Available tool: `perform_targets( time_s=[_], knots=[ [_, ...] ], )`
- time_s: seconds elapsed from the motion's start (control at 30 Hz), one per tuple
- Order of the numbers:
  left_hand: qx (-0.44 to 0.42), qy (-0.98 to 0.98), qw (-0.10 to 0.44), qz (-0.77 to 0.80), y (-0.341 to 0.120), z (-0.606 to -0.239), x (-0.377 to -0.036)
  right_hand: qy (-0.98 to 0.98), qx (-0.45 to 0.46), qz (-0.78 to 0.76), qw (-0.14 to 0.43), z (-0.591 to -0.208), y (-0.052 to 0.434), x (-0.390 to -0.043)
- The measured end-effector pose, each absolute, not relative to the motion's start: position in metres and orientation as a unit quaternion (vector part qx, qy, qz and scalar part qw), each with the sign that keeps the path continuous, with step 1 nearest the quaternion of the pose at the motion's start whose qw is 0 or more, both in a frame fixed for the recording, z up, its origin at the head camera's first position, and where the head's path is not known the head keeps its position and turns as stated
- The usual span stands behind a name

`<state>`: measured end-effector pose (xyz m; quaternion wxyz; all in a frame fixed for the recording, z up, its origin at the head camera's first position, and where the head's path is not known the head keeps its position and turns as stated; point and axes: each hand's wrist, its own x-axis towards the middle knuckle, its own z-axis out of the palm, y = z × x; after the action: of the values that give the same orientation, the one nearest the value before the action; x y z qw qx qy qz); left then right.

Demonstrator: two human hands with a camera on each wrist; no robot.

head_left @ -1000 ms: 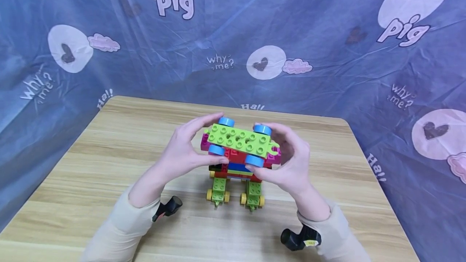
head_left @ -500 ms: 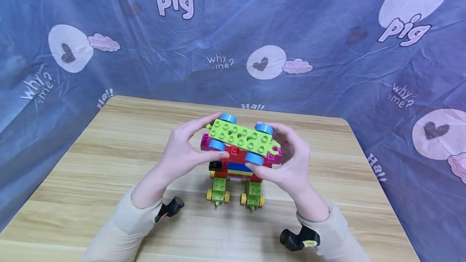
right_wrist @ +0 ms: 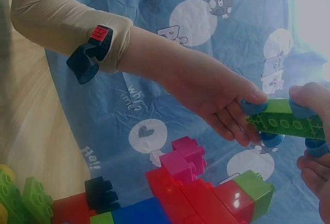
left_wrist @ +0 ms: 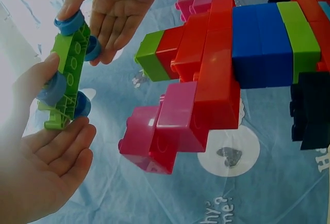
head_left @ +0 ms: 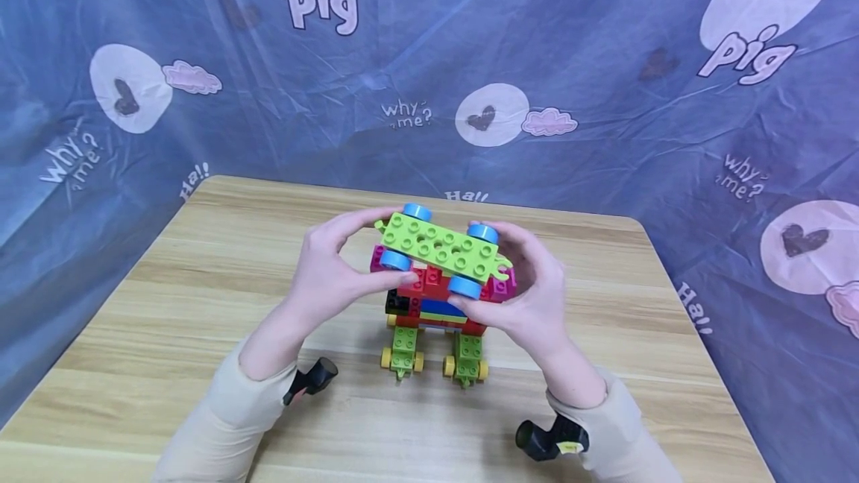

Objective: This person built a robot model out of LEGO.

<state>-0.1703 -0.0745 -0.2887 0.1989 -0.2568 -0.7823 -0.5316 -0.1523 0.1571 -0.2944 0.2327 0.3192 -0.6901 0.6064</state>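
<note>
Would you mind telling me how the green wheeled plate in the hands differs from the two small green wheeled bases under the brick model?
The green wheeled plate has blue wheels; the two small green wheeled bases have yellow ones. The plate is longer and wider than either base. The plate is held in the air, apart from the brick model, by the left hand and right hand, while the bases rest on the table. Both are lime green with studs.

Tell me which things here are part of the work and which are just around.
In hand:
green wheeled plate, held by the left hand and right hand
brick model beneath it

Just around:
wooden table
blue printed cloth
wrist cameras
</note>
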Motion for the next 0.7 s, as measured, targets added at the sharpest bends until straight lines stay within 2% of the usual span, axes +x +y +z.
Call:
perform_targets(
  time_s=[0.27,0.7],
  knots=[
    [-0.293,-0.762,0.245,-0.523,-0.083,-0.286,-0.177,-0.697,0.325,0.612,0.187,-0.294,0.159,-0.154],
    [-0.323,-0.756,0.213,-0.529,-0.093,-0.280,-0.181,-0.651,0.446,0.602,0.121,-0.289,0.179,-0.169]
  ],
)
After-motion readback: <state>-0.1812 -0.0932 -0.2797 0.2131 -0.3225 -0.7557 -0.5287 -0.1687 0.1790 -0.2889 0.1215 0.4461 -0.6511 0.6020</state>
